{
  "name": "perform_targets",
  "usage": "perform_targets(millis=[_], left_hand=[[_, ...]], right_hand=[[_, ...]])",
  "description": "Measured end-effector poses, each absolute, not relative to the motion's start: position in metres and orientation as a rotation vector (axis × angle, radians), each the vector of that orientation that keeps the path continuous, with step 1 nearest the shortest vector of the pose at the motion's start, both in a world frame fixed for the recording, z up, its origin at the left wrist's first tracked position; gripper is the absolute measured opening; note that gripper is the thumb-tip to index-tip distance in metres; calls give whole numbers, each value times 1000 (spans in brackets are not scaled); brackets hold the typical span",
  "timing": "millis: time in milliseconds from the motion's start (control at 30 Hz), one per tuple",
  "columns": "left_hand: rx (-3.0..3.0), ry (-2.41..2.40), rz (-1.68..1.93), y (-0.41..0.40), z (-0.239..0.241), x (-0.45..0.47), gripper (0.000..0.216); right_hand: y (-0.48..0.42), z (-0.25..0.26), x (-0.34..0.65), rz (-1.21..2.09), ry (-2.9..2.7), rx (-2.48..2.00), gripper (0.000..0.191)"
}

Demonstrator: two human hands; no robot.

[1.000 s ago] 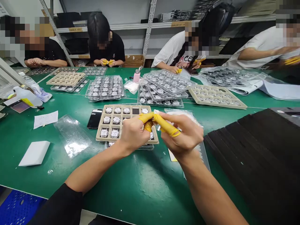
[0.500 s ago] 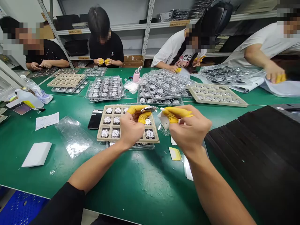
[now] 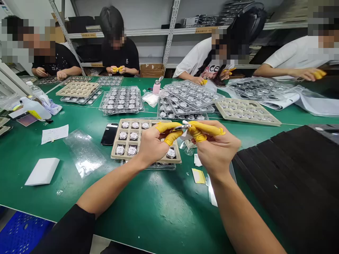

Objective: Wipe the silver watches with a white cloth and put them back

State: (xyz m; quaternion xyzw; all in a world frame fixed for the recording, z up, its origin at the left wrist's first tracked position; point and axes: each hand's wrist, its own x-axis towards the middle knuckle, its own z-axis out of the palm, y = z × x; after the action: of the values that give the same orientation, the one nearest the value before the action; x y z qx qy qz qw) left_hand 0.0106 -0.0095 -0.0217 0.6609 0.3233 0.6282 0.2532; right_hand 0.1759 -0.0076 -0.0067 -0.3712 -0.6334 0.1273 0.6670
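**Left hand (image 3: 152, 145) and right hand (image 3: 217, 150) met over a small silver piece (image 3: 180, 127)**

From the head camera, the two hands were raised close together above a green workbench (image 3: 169, 197). The left hand was narrowly pinched, with yellow finger cots (image 3: 169, 129) on its thumb and forefinger gripping the silver piece, seen edge-on. The right hand was also closed narrowly, its yellow-capped fingers on a scrap of white film (image 3: 186, 134) that touched the piece's far end.

Beneath the left hand sat a beige tray (image 3: 137, 121) of round silver pieces in square pockets, resting on a clear blister tray (image 3: 148, 167). A black phone (image 3: 109, 134) lay just beside the tray. Further left were a paper note (image 3: 54, 134), a clear plastic sleeve (image 3: 84, 153) and a white foam block (image 3: 42, 171). A yellow-and-white slip (image 3: 198, 175) lay below the right hand, and a stack of black foam sheets (image 3: 286, 169) filled the bench's right side.

Beyond stood stacked clear trays (image 3: 122, 100), a pink dispenser bottle (image 3: 156, 86) and another beige tray (image 3: 247, 112). Four co-workers (image 3: 118, 46) sat across the bench, their fingers also capped in yellow.
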Motion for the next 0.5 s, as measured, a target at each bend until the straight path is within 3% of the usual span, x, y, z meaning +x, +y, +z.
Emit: perform_targets(millis=[100, 200, 367, 500], left_hand=[[1964, 940, 1705, -10, -20, 8, 23], [2253, 1099, 1661, -12, -19, 3, 20], [2441, 1238, 1670, -15, -24, 1, 23], [2267, 1265, 1680, -16, -26, 7, 23]], right_hand=[[-8, -9, 174, 282, -1455, -841, 10], [-10, -12, 170, 190, -1547, -723, 22], [-13, -10, 178, -238, -1722, -693, 43], [-9, -6, 193, -499, -1700, -1005, 34]])
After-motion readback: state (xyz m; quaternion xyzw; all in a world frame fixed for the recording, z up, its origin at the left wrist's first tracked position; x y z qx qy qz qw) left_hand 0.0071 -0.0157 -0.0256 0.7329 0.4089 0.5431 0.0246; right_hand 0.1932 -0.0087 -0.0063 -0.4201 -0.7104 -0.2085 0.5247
